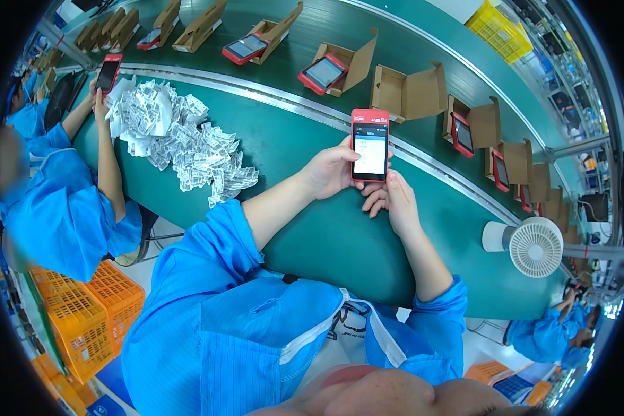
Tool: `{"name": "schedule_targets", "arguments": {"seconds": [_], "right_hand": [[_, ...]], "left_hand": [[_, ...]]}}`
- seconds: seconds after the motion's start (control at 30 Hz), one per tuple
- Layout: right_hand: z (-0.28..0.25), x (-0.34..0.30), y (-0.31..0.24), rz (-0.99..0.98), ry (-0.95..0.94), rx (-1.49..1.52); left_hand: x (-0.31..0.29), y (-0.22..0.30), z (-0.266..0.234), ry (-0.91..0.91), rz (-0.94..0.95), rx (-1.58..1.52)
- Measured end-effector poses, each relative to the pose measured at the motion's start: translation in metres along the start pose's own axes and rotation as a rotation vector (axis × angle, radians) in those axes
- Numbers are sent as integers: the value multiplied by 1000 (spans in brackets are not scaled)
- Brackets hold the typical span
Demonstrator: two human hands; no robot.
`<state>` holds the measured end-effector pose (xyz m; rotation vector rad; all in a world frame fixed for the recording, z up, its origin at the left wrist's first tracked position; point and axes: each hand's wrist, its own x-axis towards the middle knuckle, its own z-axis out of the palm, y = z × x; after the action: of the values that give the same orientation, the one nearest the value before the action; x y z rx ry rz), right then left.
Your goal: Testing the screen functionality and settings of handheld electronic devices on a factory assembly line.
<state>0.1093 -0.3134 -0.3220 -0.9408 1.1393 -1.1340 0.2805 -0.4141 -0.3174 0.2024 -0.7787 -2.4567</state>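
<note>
My left hand [328, 170] is closed around a red handheld terminal [370, 149], held upright over the green worktable. Its screen is lit with a white page, and my left thumb lies on the screen's left side. Close by the terminal's lower right corner is my right hand [399, 201], its fingers loosely bent and apart, with nothing in them. Whether a right fingertip touches the terminal I cannot tell. Beyond, an open brown cardboard box [402, 93] stands with no terminal visible in it. Another red terminal [323, 73] rests on the open box to its left.
A heap of printed white packets [180, 132] covers the table's left part. Further boxes with red terminals [462, 133] line the green conveyor [284, 62] behind a metal rail. At right stands a white fan [535, 246]. On the left, a co-worker [69, 201] holds another terminal.
</note>
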Motion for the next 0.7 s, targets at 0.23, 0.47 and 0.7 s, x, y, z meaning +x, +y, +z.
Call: {"name": "schedule_targets", "arguments": {"seconds": [0.23, 0.47, 0.7], "right_hand": [[8, 3, 10, -99, 29, -103], [11, 5, 10, -159, 30, -133], [3, 7, 4, -61, 56, 43]], "left_hand": [[2, -3, -9, 24, -49, -13], [2, -4, -10, 143, -78, 95], [3, -6, -17, -3, -49, 179]]}}
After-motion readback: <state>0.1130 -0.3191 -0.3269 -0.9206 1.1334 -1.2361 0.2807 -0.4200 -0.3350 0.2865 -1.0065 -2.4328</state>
